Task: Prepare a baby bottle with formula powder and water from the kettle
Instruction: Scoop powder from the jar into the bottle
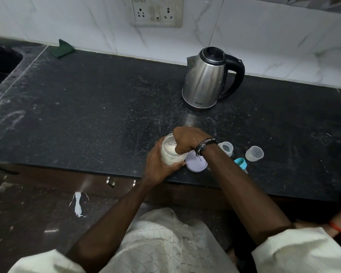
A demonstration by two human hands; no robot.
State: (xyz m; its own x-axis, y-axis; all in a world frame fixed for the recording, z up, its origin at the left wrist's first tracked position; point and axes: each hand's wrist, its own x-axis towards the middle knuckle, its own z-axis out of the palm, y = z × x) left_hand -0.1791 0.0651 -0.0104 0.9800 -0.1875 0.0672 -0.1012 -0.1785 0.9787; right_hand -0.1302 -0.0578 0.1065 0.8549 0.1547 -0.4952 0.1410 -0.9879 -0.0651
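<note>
A clear jar of white formula powder (168,152) stands near the front edge of the black counter (87,107). My left hand (159,164) grips the jar's side. My right hand (187,141) is over the jar's mouth with fingers curled, reaching into the powder; a small scoop or spoon handle seems to show under the fingers. The jar's pale round lid (196,163) lies flat just right of it. The open baby bottle (226,147) stands further right, beside its clear cap (254,153) and blue teat ring (241,163). The steel kettle (207,79) stands behind.
A wall socket panel (157,11) sits on the tiled wall above the kettle. A green cloth (63,48) lies at the counter's back left, next to a dark sink (2,62). Drawer handles (111,182) show below the counter edge.
</note>
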